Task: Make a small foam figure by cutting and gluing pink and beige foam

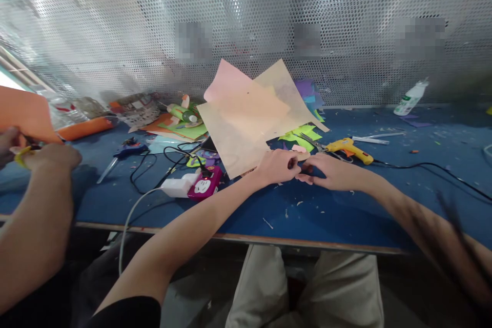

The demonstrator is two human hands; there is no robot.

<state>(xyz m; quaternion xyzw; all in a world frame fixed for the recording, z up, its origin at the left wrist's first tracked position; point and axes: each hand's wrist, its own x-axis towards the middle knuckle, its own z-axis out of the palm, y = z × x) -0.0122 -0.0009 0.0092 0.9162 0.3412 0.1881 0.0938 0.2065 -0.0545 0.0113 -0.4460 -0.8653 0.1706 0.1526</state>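
My left hand (pixel 275 166) and my right hand (pixel 329 171) meet fingertip to fingertip low over the blue table (pixel 307 210). Both are closed in a pinch around something small between them that I cannot make out. A small pink paper piece (pixel 299 149) lies just beyond the fingers. Beige and pink paper sheets (pixel 246 113) lie tilted right behind my left hand. A yellow glue gun (pixel 349 149) with a black cord rests just past my right hand, with scissors (pixel 315 144) beside it on green paper cutouts (pixel 302 138).
At the left edge another person's hands (pixel 46 156) hold orange paper (pixel 23 113) and something yellow. A pink and white power strip (pixel 198 184) with cables, a blue glue gun (pixel 128 149), a white bottle (pixel 410 97), craft scraps and a perforated metal back panel (pixel 269 20) surround the work spot.
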